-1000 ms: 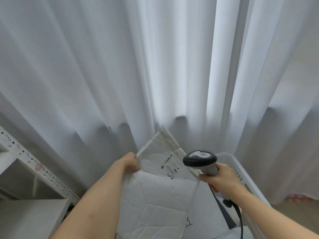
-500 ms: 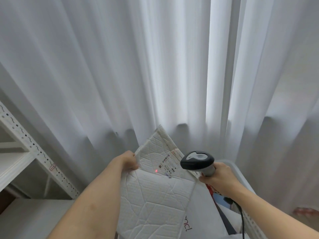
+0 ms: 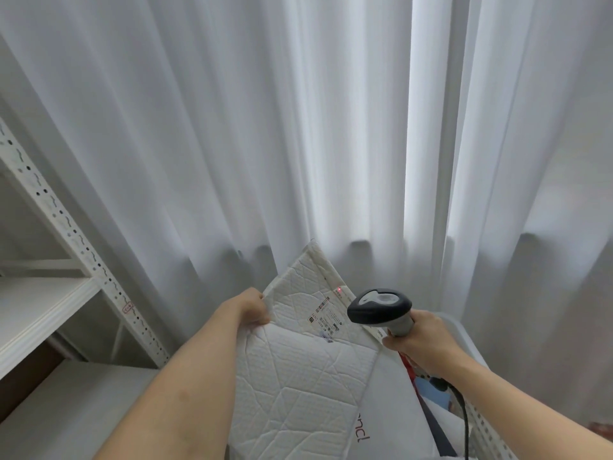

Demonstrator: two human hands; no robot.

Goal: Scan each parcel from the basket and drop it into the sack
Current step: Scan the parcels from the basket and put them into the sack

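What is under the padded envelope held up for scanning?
Beneath the padded envelope lies a white bag with red lettering, in the basket. The envelope hides most of the lettering and whatever lies further left.

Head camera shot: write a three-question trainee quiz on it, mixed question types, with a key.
1. True or false: the left hand holds the padded parcel by its edge.
2. What does the right hand grip? A) scanner B) sack C) tape
3. Fill in: the red dot falls near the parcel's far ____, beyond the label.

Key: 1 true; 2 A, the scanner; 3 edge.
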